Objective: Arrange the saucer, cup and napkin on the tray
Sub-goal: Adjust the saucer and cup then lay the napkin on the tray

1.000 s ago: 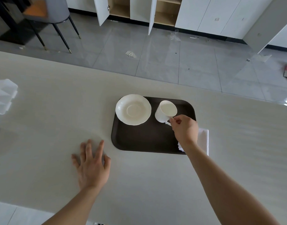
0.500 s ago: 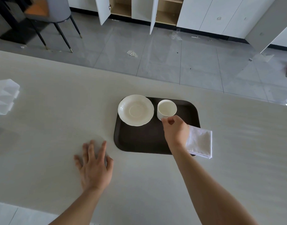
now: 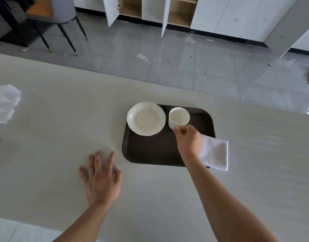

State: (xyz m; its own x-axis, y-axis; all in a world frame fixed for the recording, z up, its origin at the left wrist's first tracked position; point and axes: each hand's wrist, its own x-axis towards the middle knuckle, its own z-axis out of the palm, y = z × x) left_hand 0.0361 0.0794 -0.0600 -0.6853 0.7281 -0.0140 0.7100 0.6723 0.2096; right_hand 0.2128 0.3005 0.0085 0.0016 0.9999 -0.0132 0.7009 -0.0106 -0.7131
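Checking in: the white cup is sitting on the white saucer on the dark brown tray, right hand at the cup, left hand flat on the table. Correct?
Not quite. In the head view the white cup stands on the dark brown tray itself, beside the white scalloped saucer, not on it. The rest holds: the right hand is at the cup and the left hand lies flat on the pale table.
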